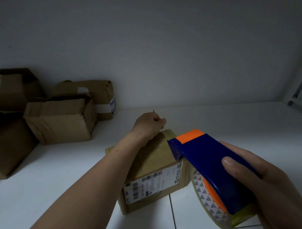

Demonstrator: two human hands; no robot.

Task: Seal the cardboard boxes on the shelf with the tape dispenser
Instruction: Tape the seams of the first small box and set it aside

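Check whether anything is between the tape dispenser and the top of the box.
No loose item shows there. The tape dispenser, in the right hand, is at the box's right edge. Only the left hand and its wrist lie across the top's far left part.

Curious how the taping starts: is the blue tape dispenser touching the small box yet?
Cannot tell. The head view shows the tape dispenser overlapping the small box, with neither contact nor a gap plain.
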